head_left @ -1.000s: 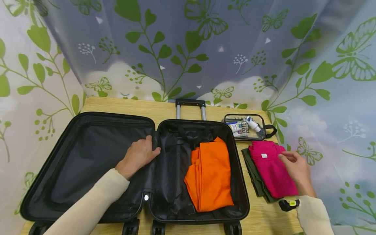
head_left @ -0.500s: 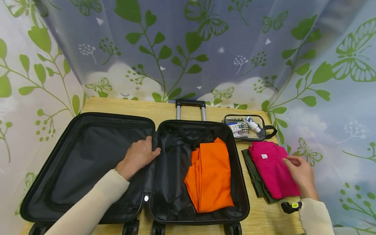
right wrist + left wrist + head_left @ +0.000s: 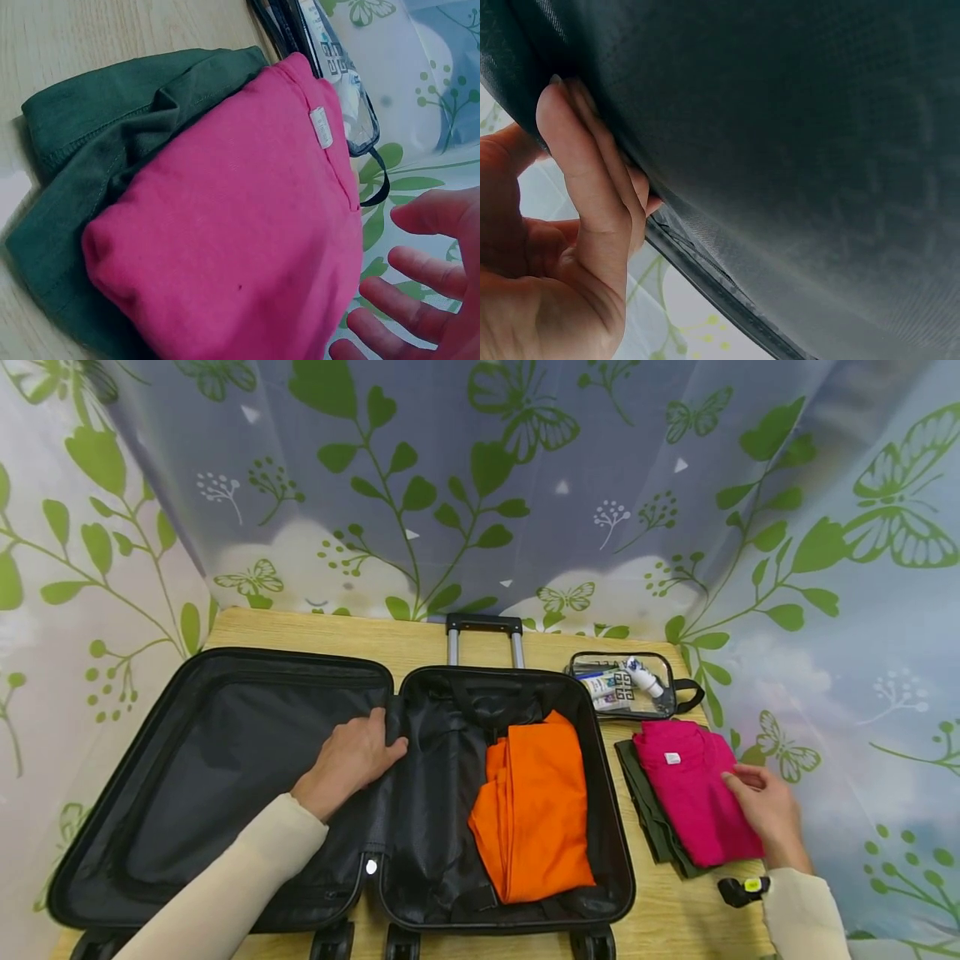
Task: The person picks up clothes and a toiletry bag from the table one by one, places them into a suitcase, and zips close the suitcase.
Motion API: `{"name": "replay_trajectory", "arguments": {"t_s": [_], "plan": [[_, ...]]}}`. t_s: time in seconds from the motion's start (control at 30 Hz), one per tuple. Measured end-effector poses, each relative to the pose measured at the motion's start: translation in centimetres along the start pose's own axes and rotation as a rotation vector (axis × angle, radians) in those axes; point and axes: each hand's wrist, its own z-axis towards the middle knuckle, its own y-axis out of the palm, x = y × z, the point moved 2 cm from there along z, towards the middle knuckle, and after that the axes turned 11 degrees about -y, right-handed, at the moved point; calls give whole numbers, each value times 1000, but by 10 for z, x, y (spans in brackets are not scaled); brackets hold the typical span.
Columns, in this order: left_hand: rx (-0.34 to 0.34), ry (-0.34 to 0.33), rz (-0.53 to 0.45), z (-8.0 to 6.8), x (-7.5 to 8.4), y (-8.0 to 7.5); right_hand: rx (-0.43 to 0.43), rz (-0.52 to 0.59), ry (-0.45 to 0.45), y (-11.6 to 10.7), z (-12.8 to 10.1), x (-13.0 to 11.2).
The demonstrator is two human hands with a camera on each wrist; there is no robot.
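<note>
My left hand (image 3: 351,762) gripping suitcase (image 3: 225,693) centre divider, fingers curled; orange garment (image 3: 534,810) lying beyond fingertips. My right hand (image 3: 767,810) hovering spread beside pink shirt (image 3: 693,793); clear pouch (image 3: 630,685) holding toiletries, print unreadable.

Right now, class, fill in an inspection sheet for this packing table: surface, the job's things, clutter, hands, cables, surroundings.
Surface: wooden table, light grain.
Job's things: pink folded garment lying on a dark green garment, beside the open black suitcase; orange garment inside its right half.
Clutter: clear toiletry pouch behind the garments.
Hands: left hand grips the suitcase's middle divider; right hand open at the pink garment's right edge.
Cables: nothing seen.
Surroundings: leaf-and-butterfly curtain all round.
</note>
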Motion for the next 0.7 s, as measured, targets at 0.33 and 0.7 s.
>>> {"name": "replay_trajectory", "arguments": {"t_s": [0.33, 0.7], "plan": [[-13, -5, 9, -5, 4, -8, -59, 34, 18, 4, 3, 11], [-37, -13, 11, -15, 12, -18, -130, 49, 38, 8, 5, 22]]}}
